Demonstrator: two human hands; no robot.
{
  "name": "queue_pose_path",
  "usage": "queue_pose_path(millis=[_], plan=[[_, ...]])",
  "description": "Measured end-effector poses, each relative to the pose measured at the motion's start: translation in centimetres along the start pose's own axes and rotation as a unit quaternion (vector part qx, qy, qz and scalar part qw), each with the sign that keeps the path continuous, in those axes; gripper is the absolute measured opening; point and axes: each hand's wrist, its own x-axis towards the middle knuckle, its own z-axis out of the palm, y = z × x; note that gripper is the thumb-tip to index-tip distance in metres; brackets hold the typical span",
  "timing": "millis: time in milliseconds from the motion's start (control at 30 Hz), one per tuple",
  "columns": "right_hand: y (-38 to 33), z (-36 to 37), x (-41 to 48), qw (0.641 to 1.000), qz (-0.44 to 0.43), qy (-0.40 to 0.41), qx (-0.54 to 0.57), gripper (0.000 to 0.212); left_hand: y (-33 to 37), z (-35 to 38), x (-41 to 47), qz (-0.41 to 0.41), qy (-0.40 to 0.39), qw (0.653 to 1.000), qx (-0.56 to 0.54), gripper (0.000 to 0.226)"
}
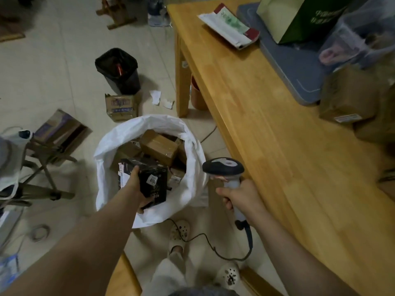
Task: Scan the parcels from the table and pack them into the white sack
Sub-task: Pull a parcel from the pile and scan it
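Note:
My left hand [136,186] grips a black parcel [152,180] with white labels and holds it over the open mouth of the white sack [192,167] on the floor. Several brown cardboard parcels [159,149] lie inside the sack. My right hand [240,197] is wrapped round the handle of a corded barcode scanner [223,167], held beside the sack at the table's near edge. More brown parcels [348,97] sit on the wooden table [267,129] at the right.
A black bin [118,70] and loose cartons [120,107] stand on the tiled floor beyond the sack. A folding stool [42,159] is at the left. On the table lie a grey mat [295,67], an envelope [228,25] and bags. The scanner cable [205,238] trails past my feet.

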Motion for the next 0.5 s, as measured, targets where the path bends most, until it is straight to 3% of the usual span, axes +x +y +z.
queue_pose_path(millis=[100,200,300,400,500], plan=[[-0.2,0.0,0.6,1.0,0.019,0.017,0.011,0.019,1.1,0.7,1.6,0.022,-0.084,0.996,-0.003,0.063],[-0.1,-0.4,0.8,0.998,0.035,0.029,0.04,0.018,0.6,2.2,1.8,0.038,-0.086,0.995,0.026,0.046],[0.0,-1.2,0.5,0.996,0.038,0.043,0.066,0.017,-0.9,5.3,0.2,0.107,-0.082,0.983,0.122,0.053],[0.3,-2.7,-0.1,0.99,0.042,0.076,0.109,0.014,-3.1,9.1,-2.3,0.273,-0.117,0.916,0.269,0.059],[1.0,-5.1,-1.3,0.978,0.035,0.121,0.166,0.019,-5.2,13.3,-5.8,0.423,-0.136,0.8,0.404,0.065]])
